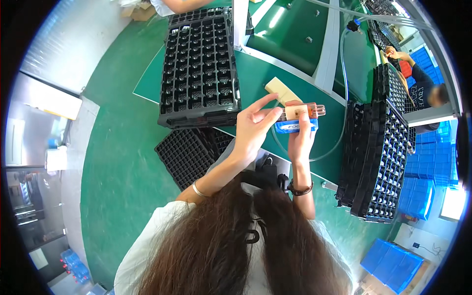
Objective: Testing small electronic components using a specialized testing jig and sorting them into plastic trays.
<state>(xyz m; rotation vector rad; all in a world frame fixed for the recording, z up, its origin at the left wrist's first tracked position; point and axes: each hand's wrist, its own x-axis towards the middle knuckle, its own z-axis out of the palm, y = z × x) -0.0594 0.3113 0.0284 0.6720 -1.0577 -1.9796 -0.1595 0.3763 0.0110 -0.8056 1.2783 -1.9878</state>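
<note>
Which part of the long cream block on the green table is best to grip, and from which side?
Probably the far-left end of the cream block, pinched across its long sides from above: it is narrow, lies on the green table, and its other end reaches the right hand.

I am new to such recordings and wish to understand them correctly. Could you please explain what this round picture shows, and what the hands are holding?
There is no machine here, only a person's bare hands. One wide fisheye camera on the head looks down, so straight edges bend and the wearer's long hair fills the bottom.

The left hand and right hand hold a small item with blue, pale and clear orange parts; I cannot tell if it is one piece.

Beyond them, a pale yellow bar and stacked black trays rest on the green table. A co-worker is at upper right.
</note>
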